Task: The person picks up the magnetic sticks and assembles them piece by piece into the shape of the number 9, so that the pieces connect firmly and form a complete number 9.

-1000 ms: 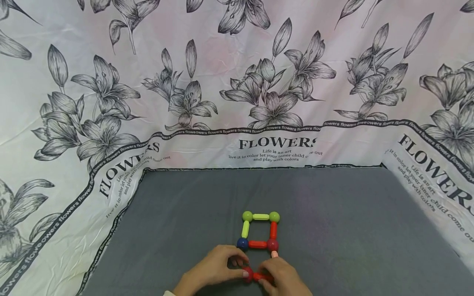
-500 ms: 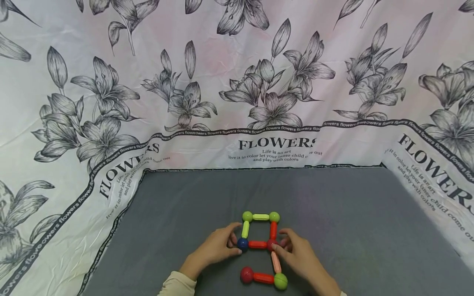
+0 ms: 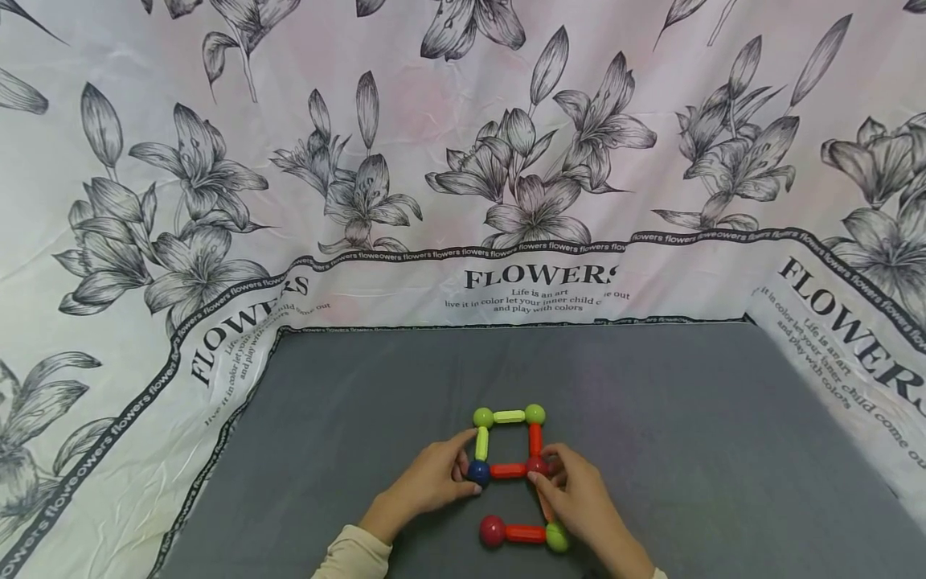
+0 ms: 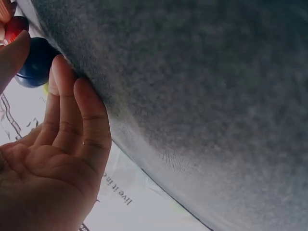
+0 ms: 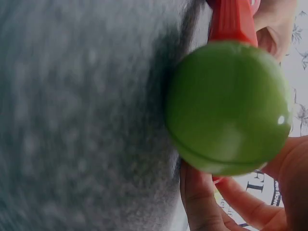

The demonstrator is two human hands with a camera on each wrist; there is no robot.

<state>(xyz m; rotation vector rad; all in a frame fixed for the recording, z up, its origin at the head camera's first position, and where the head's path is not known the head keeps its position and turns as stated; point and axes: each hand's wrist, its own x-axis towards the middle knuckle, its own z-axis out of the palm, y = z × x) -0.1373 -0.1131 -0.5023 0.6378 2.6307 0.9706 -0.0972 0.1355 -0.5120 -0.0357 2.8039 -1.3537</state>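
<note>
A figure of coloured balls and rods lies on the grey surface. In the head view, my left hand (image 3: 431, 478) pinches the dark blue ball (image 3: 479, 472) between thumb and fingers. My right hand (image 3: 583, 492) pinches the middle red ball (image 3: 537, 466). A red rod (image 3: 510, 470) joins these two balls. Above, yellow-green rods, a red rod (image 3: 535, 439) and two green balls close a square. Below hangs an orange rod (image 3: 545, 507), partly hidden by my right hand, then a green ball (image 3: 556, 536), a red rod (image 3: 525, 533) and a red ball (image 3: 493, 531). The green ball (image 5: 228, 108) looms in the right wrist view.
A grey cloth-covered table (image 3: 347, 386) spreads around the figure. White fabric (image 3: 405, 201) with flower drawings and lettering hangs behind and along both sides.
Both hands went from the lower red ball and rod up to the blue ball and middle red ball. Since half a second ago the figure has shifted slightly right.
</note>
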